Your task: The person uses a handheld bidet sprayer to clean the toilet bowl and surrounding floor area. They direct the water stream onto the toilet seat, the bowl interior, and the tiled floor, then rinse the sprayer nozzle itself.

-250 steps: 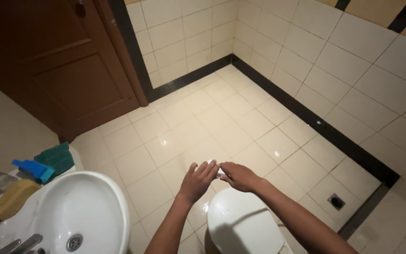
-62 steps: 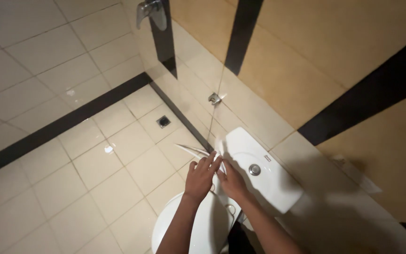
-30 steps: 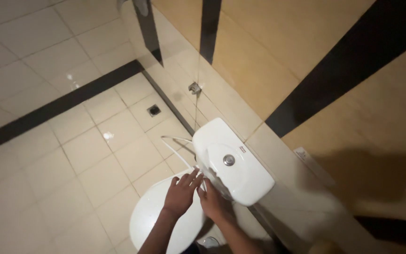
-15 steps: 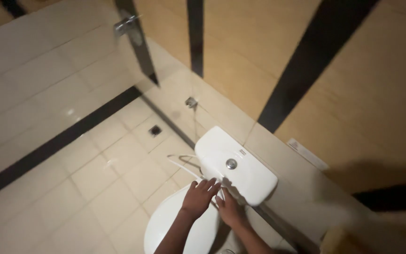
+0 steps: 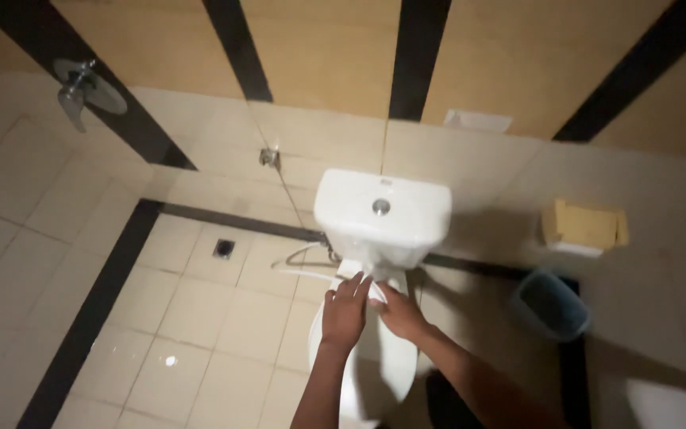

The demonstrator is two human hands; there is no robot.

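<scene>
Dim warm light; deep shadow at lower right; small glare spot on floor tile [image 5: 170, 361]; slight softness overall.

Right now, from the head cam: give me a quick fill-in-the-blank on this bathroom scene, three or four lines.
1. Both hands, left hand and right hand, meet above the white ____.
2. The round flush button sits on top of the ____.
3. The small bin stands on the floor to the ____ of the toilet.
4. The floor drain lies to its ____.

Missing words: toilet; tank; right; left
</scene>
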